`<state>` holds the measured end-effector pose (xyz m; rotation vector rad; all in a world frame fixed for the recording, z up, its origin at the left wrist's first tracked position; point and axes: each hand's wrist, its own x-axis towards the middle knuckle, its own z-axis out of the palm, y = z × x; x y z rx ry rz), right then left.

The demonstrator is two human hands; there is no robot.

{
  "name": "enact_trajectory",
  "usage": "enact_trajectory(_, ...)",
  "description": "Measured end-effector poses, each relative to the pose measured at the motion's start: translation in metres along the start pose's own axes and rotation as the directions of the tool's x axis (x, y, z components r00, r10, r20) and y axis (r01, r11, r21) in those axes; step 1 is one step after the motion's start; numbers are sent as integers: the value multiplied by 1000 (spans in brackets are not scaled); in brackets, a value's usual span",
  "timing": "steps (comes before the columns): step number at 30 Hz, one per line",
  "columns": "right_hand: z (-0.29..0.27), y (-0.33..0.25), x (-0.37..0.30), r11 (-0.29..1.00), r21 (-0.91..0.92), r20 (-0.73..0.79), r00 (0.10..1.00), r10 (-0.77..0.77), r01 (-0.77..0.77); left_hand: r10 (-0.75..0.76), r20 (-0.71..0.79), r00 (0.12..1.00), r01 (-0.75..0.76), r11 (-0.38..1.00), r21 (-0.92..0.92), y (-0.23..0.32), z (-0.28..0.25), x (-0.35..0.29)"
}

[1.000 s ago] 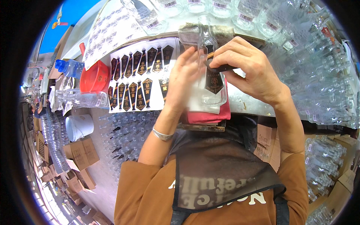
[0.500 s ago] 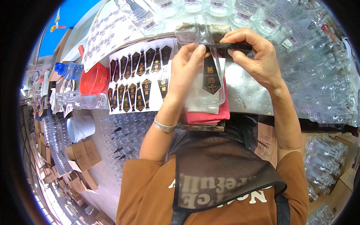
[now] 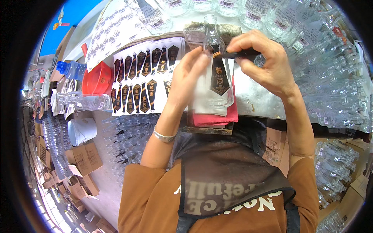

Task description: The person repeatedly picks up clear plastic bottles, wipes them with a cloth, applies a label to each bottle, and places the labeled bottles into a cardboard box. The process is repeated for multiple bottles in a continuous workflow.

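A clear glass bottle [image 3: 229, 99] lies on its side before me, neck pointing away. On it is a black tie-shaped label [image 3: 220, 83] with gold characters and an orange stripe. My left hand [image 3: 186, 75] is at the bottle's left edge, its fingers smeared by motion. Between the thumb and fingers of my right hand [image 3: 268, 64] is a black strip [image 3: 248, 53]; its left end meets the bottle near the label's upper part. I cannot tell whether the strip is joined to the label. Under the bottle are white paper and a pink cloth [image 3: 217, 119].
A sheet of black tie labels [image 3: 157, 110] lies to the left, beside a red basin [image 3: 97, 79] and another clear bottle [image 3: 83, 103]. A rolled greyish cloth [image 3: 194, 34] supports the bottle's neck end. Rows of glass bottles [image 3: 330, 77] crowd the right; more stand at the back.
My left hand has shifted slightly left, its thumb coming off the label's top. My right hand has moved a little down, with the black strip still gripped.
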<state>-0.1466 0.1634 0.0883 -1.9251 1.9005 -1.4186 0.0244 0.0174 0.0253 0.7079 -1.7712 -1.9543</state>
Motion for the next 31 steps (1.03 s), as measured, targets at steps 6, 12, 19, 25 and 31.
enact_trajectory(6, 22, -8, 11, 968, -169, 62, 982, -177, 185, 277, 224, 934, -349, 836, 423, -13, -15, -44)
enact_trajectory(12, 24, -45, -12, 992, 26, 175, 977, -126, 124, 413, 240, 878, -475, 701, 531, -22, -3, -60)
enact_trajectory(19, 40, -30, -24, 977, -96, 115, 977, -178, 189, 357, 211, 910, -415, 778, 472, -21, -2, -63)
enact_trajectory(25, 28, -38, -27, 995, 40, -20, 995, -93, 94, 390, 212, 896, -442, 733, 517, -22, 0, -63)
enact_trajectory(31, 31, -8, -53, 993, 101, 15, 998, -65, 63, 370, 282, 885, -463, 650, 603, -21, -5, -62)
